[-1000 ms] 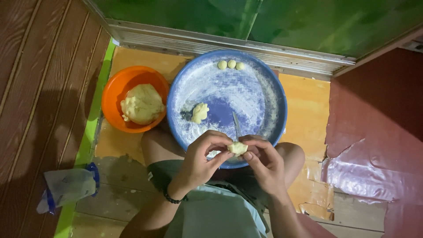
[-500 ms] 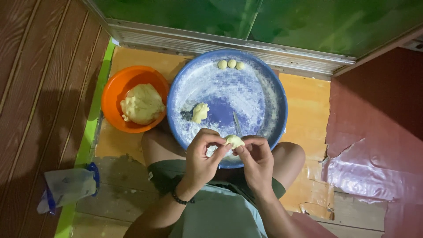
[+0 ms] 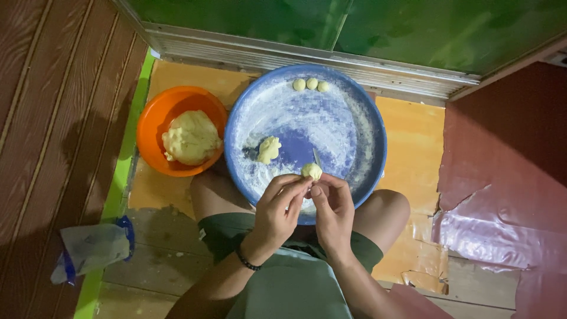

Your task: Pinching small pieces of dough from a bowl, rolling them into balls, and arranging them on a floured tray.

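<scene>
While the orange bowl [image 3: 155,127] at left holds a dough lump [image 3: 190,138], three balls [image 3: 311,84] sit in our floured blue tray [image 3: 366,112]; left hand [image 3: 277,212] and right hand [image 3: 333,214] pinch a dough piece [image 3: 311,171] at centre frame.

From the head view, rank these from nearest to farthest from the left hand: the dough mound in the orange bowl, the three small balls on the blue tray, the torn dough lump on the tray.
Measured from the left hand:
1. Torn dough lump, just above the hand on the floured blue tray.
2. Dough mound, up and to the left in the orange bowl.
3. Three small balls, at the tray's far rim.
</scene>
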